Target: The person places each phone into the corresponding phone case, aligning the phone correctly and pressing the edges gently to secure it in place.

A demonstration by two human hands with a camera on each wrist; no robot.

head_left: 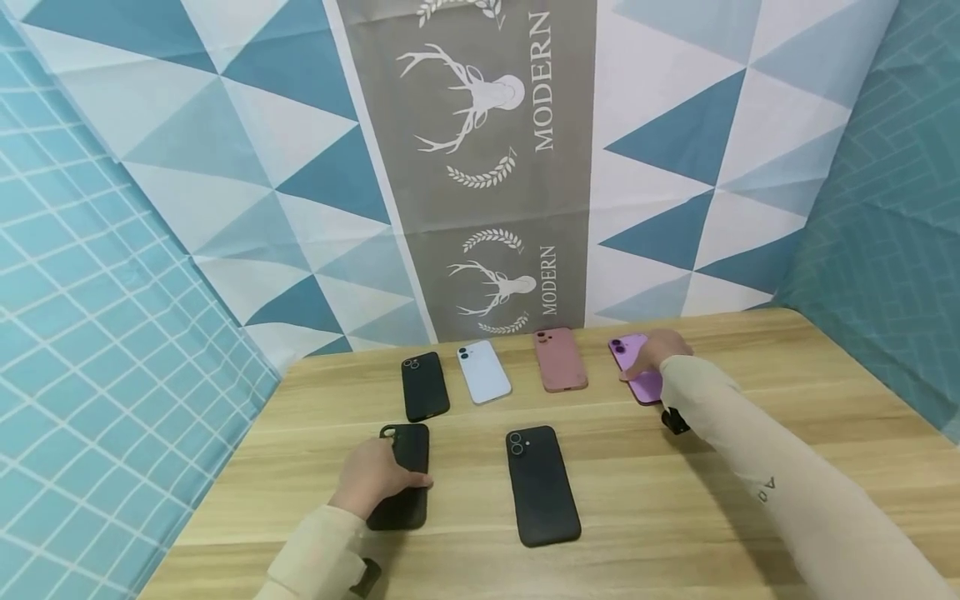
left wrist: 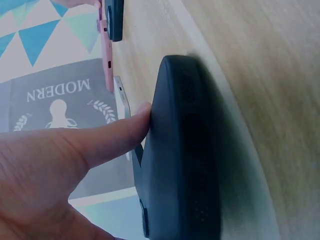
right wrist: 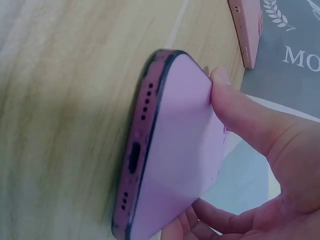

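My left hand (head_left: 372, 477) grips a black phone case (head_left: 405, 510) across its width, at the front left of the table. In the left wrist view, the thumb presses one long edge of the black phone case (left wrist: 167, 150); the other fingers are mostly hidden. Farther off at the right, my right hand (head_left: 657, 350) holds a purple phone (head_left: 647, 387) by its sides. The right wrist view shows the thumb on one long edge of the purple phone (right wrist: 185, 135) and curled fingers at the opposite one. Its charging port and speaker holes face the camera.
A black phone (head_left: 543, 492) lies between the hands, nearer the front. Along the back of the wooden table (head_left: 757, 367) lie a smaller black phone (head_left: 425, 387), a white phone (head_left: 485, 372) and a pink phone (head_left: 562, 361). Patterned cloth (head_left: 495, 192) hangs behind.
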